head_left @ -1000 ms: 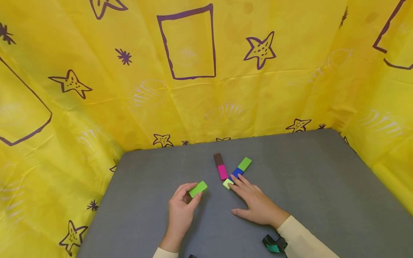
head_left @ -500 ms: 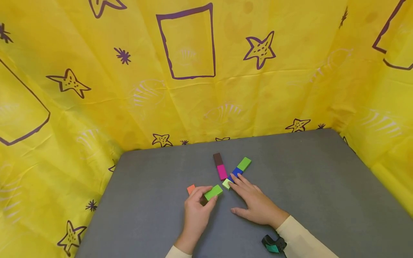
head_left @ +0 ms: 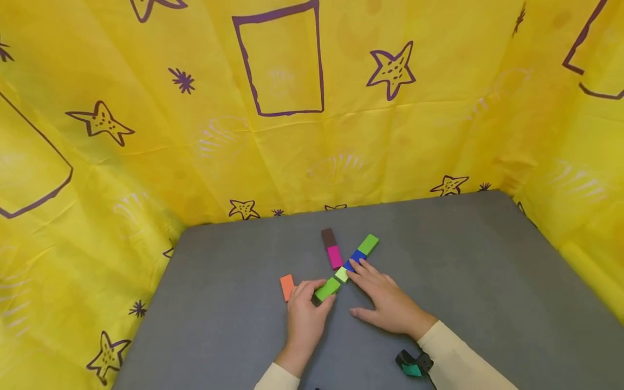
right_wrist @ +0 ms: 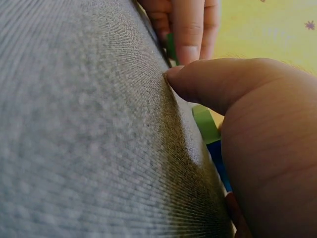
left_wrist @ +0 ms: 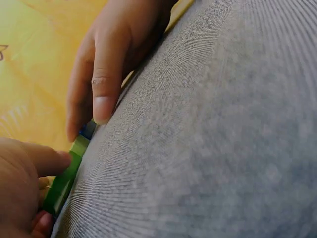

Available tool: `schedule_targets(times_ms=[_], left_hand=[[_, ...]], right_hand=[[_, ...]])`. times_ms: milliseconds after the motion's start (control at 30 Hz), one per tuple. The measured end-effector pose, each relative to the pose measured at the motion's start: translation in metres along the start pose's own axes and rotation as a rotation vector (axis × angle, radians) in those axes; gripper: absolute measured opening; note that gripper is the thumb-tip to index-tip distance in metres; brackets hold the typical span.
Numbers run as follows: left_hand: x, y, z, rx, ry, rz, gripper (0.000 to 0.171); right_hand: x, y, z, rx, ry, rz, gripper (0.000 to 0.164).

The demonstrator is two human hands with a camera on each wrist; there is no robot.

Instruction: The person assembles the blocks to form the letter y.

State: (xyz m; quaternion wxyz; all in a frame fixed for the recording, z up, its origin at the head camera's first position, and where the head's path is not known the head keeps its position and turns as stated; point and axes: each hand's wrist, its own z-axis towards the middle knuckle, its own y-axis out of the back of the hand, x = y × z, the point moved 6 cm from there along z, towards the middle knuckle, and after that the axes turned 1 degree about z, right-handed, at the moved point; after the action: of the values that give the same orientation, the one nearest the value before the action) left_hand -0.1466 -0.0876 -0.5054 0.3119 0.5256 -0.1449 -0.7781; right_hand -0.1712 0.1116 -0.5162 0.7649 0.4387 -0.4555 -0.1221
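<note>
Between its thumb and fingers my left hand [head_left: 306, 319] pinches a green block [head_left: 327, 290], low at the table. That block's upper end lies close to a pale green block [head_left: 342, 275]; in the left wrist view the green block [left_wrist: 62, 186] appears in line with it. A blue block [head_left: 355, 261] and another green block [head_left: 368, 244] carry the slanting row on to the upper right. My right hand [head_left: 387, 303] lies with its fingers extended, fingertips touching the blue and pale green blocks. A pink block [head_left: 334, 257] and a brown block [head_left: 329, 237] form a second row, left of the blue one.
An orange block [head_left: 287, 287] lies on the grey table [head_left: 234, 325], just left of my left hand. Near my right sleeve is a black and teal strap-like object [head_left: 413, 364]. Yellow patterned cloth [head_left: 292, 162] stands behind the table and along its sides.
My left hand has moved right with the green block and lowered it beside the pale green block. The orange block has come into view. My right hand has stayed nearly still.
</note>
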Motion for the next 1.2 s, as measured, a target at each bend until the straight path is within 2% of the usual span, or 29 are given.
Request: schedule_targets(times_ms=[67, 167, 267, 400, 633, 1200], left_hand=[[0.002, -0.001, 0.000, 0.055, 0.017, -0.013, 0.042], [0.007, 0.000, 0.002, 0.153, 0.048, -0.129, 0.049], [0.013, 0.004, 0.004, 0.235, 0.083, -0.250, 0.063], [0.018, 0.008, 0.005, 0.292, 0.102, -0.282, 0.070], [0.017, 0.007, 0.006, 0.300, 0.093, -0.243, 0.062], [0.014, 0.006, 0.005, 0.295, 0.060, -0.242, 0.056]], right_hand=[[-0.001, 0.001, 0.000, 0.005, -0.002, -0.002, 0.082], [-0.002, 0.001, -0.001, 0.011, -0.002, -0.008, 0.083], [-0.001, 0.000, 0.001, 0.019, -0.003, -0.011, 0.083], [-0.001, -0.001, 0.002, 0.027, -0.011, -0.007, 0.083], [-0.002, 0.000, 0.001, 0.028, -0.012, -0.004, 0.083], [-0.003, 0.000, 0.001, 0.028, -0.013, -0.003, 0.084]])
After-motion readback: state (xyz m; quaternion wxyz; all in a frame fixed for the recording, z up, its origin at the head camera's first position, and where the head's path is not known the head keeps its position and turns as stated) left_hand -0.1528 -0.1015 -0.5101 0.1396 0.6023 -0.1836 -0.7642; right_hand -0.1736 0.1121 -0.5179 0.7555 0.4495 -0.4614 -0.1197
